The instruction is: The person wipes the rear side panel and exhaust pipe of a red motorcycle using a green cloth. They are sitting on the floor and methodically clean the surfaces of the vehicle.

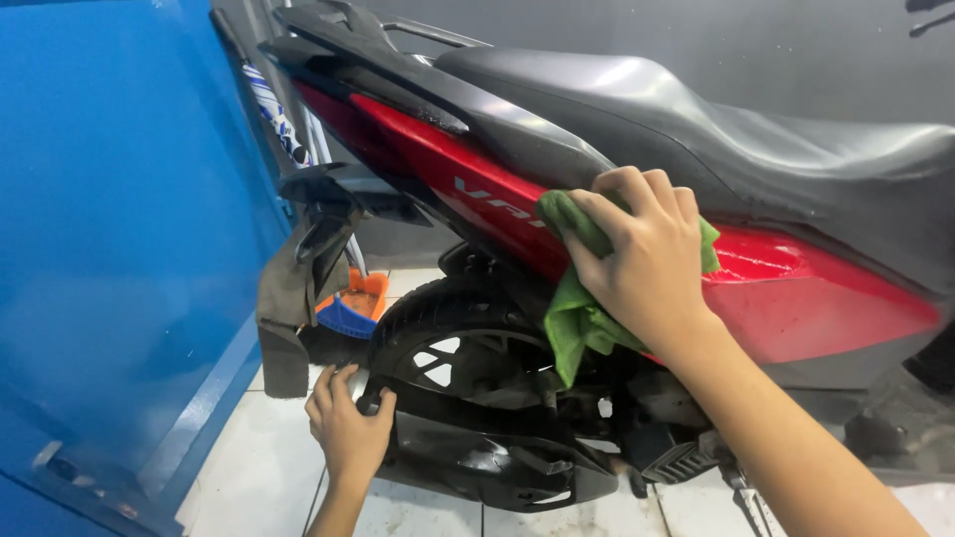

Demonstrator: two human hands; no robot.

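Two hands: both working on the scooter
Right hand: pressing, fingers spread, a green cloth against the red side panel
Left hand: curling around the black rear guard
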